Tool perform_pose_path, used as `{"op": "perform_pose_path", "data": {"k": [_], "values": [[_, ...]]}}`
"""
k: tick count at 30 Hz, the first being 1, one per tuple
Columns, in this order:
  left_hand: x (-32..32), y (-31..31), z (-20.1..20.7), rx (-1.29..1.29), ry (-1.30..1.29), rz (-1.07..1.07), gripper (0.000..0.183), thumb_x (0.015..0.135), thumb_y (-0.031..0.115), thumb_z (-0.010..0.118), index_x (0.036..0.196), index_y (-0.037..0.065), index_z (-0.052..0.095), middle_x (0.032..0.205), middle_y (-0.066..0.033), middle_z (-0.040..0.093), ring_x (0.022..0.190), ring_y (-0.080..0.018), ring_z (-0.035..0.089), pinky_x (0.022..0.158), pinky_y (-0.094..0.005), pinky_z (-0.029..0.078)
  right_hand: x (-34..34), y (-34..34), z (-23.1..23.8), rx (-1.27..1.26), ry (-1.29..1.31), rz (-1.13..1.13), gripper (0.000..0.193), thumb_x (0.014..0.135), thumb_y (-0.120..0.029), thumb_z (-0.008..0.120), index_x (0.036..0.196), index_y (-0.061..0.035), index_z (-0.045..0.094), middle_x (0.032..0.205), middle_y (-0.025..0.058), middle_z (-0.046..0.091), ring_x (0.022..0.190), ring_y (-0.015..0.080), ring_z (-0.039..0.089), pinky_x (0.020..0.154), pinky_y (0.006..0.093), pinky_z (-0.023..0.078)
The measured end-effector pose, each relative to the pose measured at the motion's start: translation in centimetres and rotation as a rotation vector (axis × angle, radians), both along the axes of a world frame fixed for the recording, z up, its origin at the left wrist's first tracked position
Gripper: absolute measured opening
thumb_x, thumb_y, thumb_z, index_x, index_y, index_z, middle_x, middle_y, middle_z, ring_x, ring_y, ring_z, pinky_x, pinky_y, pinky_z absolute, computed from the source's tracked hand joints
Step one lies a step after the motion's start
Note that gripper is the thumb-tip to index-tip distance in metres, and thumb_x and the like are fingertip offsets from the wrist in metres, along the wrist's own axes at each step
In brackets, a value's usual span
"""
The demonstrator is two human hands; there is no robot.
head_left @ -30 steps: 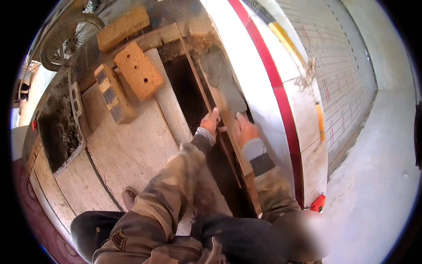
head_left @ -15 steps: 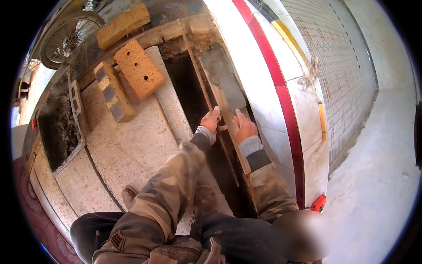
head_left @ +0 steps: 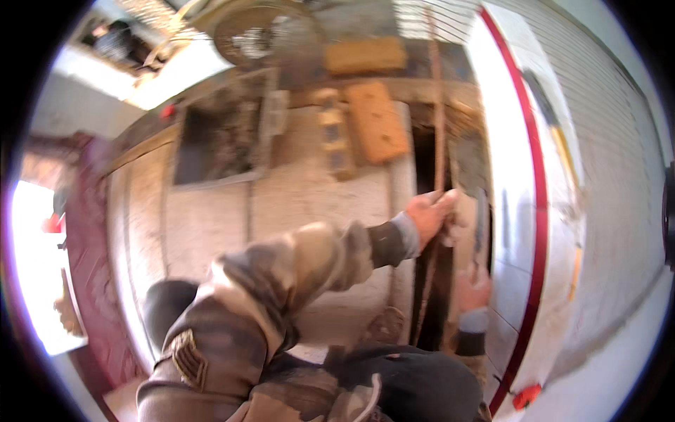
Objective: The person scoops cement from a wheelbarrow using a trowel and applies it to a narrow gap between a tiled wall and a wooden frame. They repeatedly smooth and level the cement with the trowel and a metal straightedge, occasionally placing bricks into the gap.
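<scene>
Left hand: yours (head_left: 427, 219), fingers closed around a long brown bar (head_left: 436, 105).
Right hand: yours (head_left: 474, 290), blurred, seemingly wrapped around the lower end of a narrow grey tool (head_left: 481, 221).
Brown bar: runs lengthwise along the dark gap (head_left: 424, 151), to your right of the pale slabs (head_left: 316, 169).
Grey tool: points away from you, near the white tiles (head_left: 512, 211).
Bricks: orange one (head_left: 377, 121) and patchy one (head_left: 334, 133) side by side on the slabs; yellowish one (head_left: 365, 56) beyond.
Tray (head_left: 267, 130): at their left, dark grey material inside.
</scene>
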State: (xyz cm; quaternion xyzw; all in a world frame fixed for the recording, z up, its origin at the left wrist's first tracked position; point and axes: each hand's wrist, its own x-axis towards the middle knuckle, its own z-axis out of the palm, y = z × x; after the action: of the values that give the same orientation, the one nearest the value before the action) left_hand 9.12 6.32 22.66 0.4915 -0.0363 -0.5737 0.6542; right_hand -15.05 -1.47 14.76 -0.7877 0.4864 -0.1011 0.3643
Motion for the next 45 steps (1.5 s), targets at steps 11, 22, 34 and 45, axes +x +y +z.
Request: {"op": "perform_pose_path", "data": {"k": [11, 22, 34, 45], "values": [[19.7, 20.3, 16.9, 0.020, -0.406, 0.520, 0.048, 0.101, 0.050, 0.050, 0.075, 0.009, 0.056, 0.063, -0.0030, 0.051, 0.044, -0.0121, 0.042, 0.040, -0.0277, 0.033, 13.2, 1.3, 13.0, -0.063, -0.266, 0.512, 0.026, 0.095, -0.020, 0.059, 0.105, 0.0027, 0.062, 0.076, 0.0192, 0.062, 0.061, 0.0286, 0.062, 0.059, 0.0387, 0.049], [18.6, 52.2, -4.9, 0.045, -0.004, 1.520, 0.037, 0.100, 0.043, 0.054, 0.087, 0.010, 0.044, 0.073, -0.0091, 0.052, 0.050, -0.0147, 0.039, 0.043, -0.0293, 0.033, 37.5, 12.8, 17.6, -0.261, 0.098, 1.013, 0.042, 0.092, -0.041, 0.063, 0.085, 0.0005, 0.061, 0.078, 0.0242, 0.065, 0.075, 0.0419, 0.065, 0.066, 0.0461, 0.050], [21.6, 57.5, -15.2, 1.020, 0.070, 1.123, 0.054, 0.095, 0.042, 0.057, 0.090, -0.012, 0.064, 0.082, -0.0261, 0.067, 0.073, -0.0363, 0.069, 0.063, -0.0457, 0.054, 57.2, 30.0, 9.1, -0.588, 0.407, 1.078, 0.044, 0.098, -0.044, 0.052, 0.103, -0.0011, 0.060, 0.094, 0.0248, 0.069, 0.093, 0.0430, 0.067, 0.081, 0.0507, 0.054], [24.5, 54.0, -10.8, 1.135, -0.768, 0.688, 0.051, 0.089, 0.039, 0.068, 0.115, -0.005, 0.062, 0.104, -0.0251, 0.066, 0.098, -0.0401, 0.064, 0.089, -0.0450, 0.050, 54.2, 30.3, 6.8, -0.912, 0.167, 1.507, 0.030, 0.098, -0.036, 0.056, 0.093, -0.0068, 0.052, 0.068, 0.0158, 0.064, 0.060, 0.0306, 0.068, 0.052, 0.0408, 0.056]]}}
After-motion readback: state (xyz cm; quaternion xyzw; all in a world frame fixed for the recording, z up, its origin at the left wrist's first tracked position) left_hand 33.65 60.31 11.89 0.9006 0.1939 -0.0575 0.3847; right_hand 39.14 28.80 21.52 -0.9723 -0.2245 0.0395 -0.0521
